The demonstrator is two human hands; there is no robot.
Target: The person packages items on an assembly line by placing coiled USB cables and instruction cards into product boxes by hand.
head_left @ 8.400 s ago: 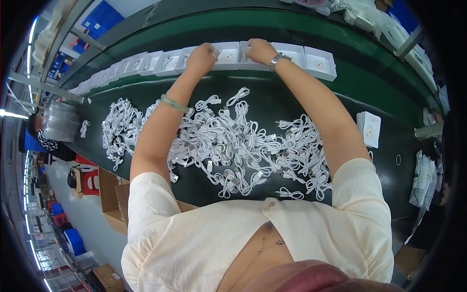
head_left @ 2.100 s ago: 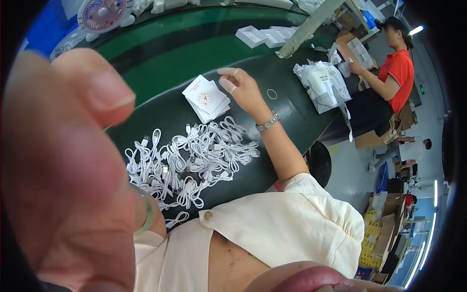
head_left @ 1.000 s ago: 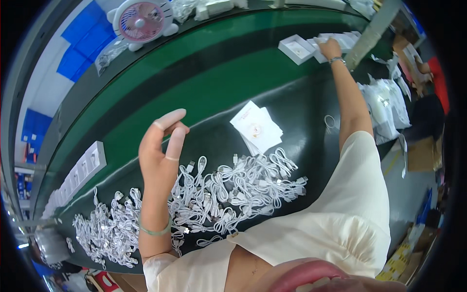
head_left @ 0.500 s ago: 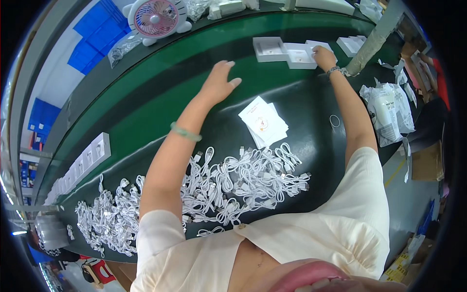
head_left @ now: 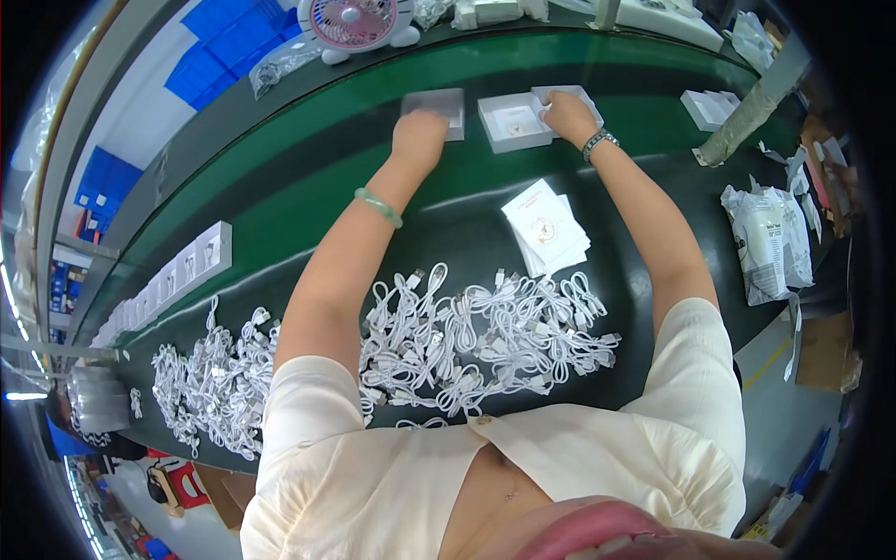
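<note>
My left hand (head_left: 419,138) is closed on the near left part of a shallow white box (head_left: 449,104), slightly blurred, on the green belt; its fingertips are partly hidden. Beside it, a second open white box (head_left: 496,124) holds a small printed card or sheet. My right hand (head_left: 569,118) grips a third white box (head_left: 581,96), which sits against the far right corner of the second one. On the dark tabletop nearer me lies a small stack of white printed leaflets (head_left: 544,229). Coiled white charging cables (head_left: 485,341) are heaped in front of my body.
A row of white boxes (head_left: 177,277) runs along the left. More white boxes (head_left: 709,109) stand by a wrapped post (head_left: 747,121) at right, near a plastic-wrapped package (head_left: 767,243). A pink fan (head_left: 350,21) and blue bins (head_left: 229,47) are at the back.
My left hand has gone from empty and spread to closed on a box. The boxes have shifted left, with my right hand still at the rightmost of the three.
</note>
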